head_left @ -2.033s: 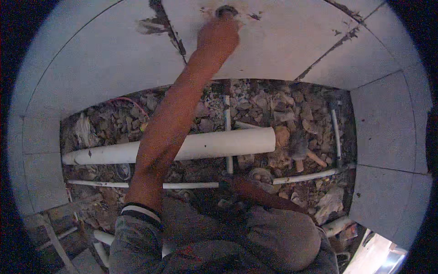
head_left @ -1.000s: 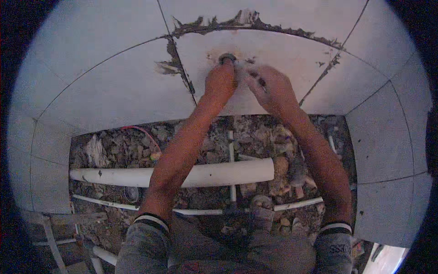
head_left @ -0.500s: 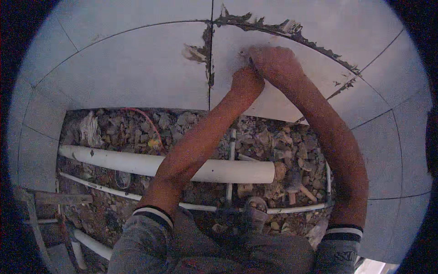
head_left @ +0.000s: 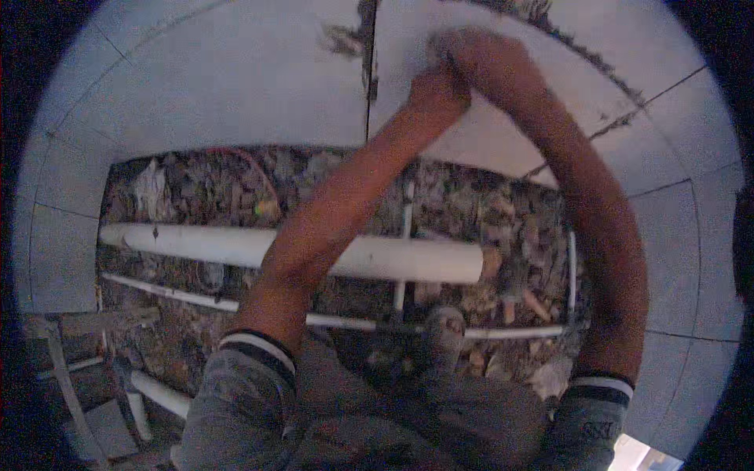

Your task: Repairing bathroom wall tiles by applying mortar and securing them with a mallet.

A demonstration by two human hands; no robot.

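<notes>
Both of my hands are together over a large pale wall tile (head_left: 510, 141), just right of a dark vertical joint. My left hand (head_left: 438, 93) is closed, its fingers curled below and against the other hand. Higher up and slightly to the right, my right hand (head_left: 495, 64) is closed as well. Whatever lies between the fingers is hidden and blurred; a greyish smear shows at the fingertips. Ragged dark mortar (head_left: 577, 43) runs along the tile's upper joint. Another pale tile (head_left: 236, 86) adjoins on the left, with a smear of mortar near the joint.
Below the tiles lies a strip of stony rubble (head_left: 212, 184). A thick white pipe (head_left: 196, 245) crosses it under my left forearm, with a thinner white pipe (head_left: 181, 296) nearer me. Wooden pieces (head_left: 94, 320) stand at lower left. Pale tiles (head_left: 675, 275) rise at right.
The whole view has shifted, so the tiles, pipes and rubble sit higher in the picture. Both hands stay together at about the same place on the tile. The picture is more blurred.
</notes>
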